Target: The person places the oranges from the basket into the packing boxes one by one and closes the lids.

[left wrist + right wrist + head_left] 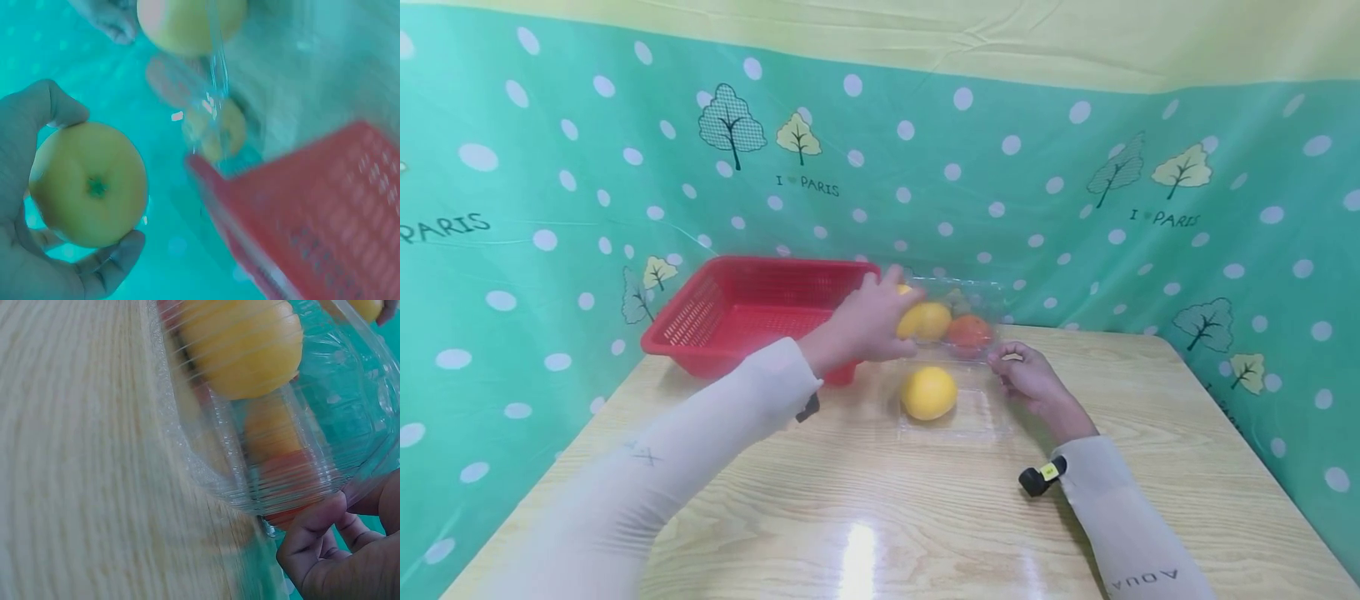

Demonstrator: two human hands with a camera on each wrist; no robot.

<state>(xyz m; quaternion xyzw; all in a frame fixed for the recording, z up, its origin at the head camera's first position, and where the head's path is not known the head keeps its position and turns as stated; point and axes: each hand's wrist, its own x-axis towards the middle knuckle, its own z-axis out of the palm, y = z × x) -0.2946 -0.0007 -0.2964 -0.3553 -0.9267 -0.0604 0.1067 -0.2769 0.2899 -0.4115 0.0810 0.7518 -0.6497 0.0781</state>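
My left hand is beside the red basket's right rim and grips a round yellow fruit with a small green stem end. In the head view the hand hides most of that fruit. A clear plastic clamshell box lies unfolded on the table, its lid raised at the back. Inside the near half sits another round yellow fruit. With thumb and fingers, my right hand pinches the clear plastic at the right side. A yellow fruit and a red fruit show through the raised plastic.
A red perforated basket stands at the back left of the wood-grain table. Behind the table hangs a green dotted curtain, close to the basket and the box.
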